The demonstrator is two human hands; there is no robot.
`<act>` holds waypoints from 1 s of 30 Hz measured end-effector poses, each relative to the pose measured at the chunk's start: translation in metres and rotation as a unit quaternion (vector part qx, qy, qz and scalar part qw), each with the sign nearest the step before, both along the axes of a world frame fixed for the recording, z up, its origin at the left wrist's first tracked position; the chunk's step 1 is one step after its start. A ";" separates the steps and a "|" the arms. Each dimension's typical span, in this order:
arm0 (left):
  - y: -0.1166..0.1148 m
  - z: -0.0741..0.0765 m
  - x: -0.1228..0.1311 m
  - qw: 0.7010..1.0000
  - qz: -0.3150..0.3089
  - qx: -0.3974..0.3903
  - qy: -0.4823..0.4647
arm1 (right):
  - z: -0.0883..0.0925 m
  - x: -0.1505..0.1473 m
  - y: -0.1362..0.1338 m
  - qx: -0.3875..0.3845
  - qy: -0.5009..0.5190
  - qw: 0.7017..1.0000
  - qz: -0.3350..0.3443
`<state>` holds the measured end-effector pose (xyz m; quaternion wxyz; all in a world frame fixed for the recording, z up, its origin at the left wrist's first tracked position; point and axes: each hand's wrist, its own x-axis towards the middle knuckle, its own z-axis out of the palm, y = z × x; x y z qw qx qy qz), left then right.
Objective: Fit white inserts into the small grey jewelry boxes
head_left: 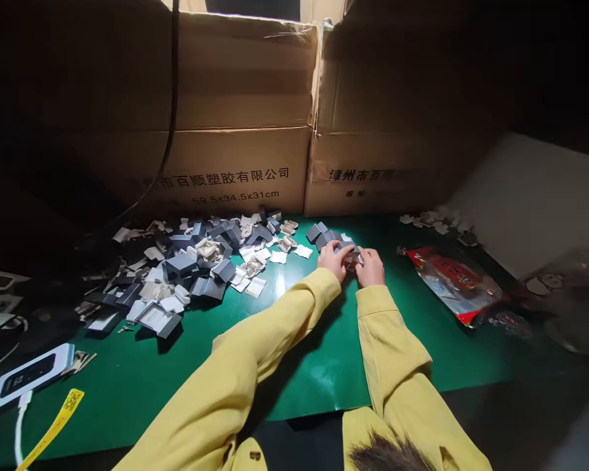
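Observation:
My left hand [334,260] and my right hand [372,269] are close together at the middle of the green table [319,379]. Both have their fingers curled in around a small, shiny, partly see-through piece [354,260]. My fingers cover most of it, so its kind cannot be made out. Just beyond my left fingertips sits a cluster of small grey boxes [324,234]. To the left spreads a large heap of similar grey boxes [181,263], mixed with crumpled white paper pieces [256,288].
Large cardboard cartons [245,150] wall off the back. A red and clear plastic bag [456,281] lies at right, with white scraps [439,222] behind it. At left are a white device [32,376] with a cable and a yellow strip [53,428]. A dark cable [173,85] hangs down.

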<state>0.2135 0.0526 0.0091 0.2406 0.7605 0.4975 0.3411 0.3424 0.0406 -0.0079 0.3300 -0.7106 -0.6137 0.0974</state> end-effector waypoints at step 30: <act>-0.063 0.012 -0.257 0.924 0.267 0.098 -0.255 | -0.025 -0.170 -0.047 0.000 0.098 0.968 0.229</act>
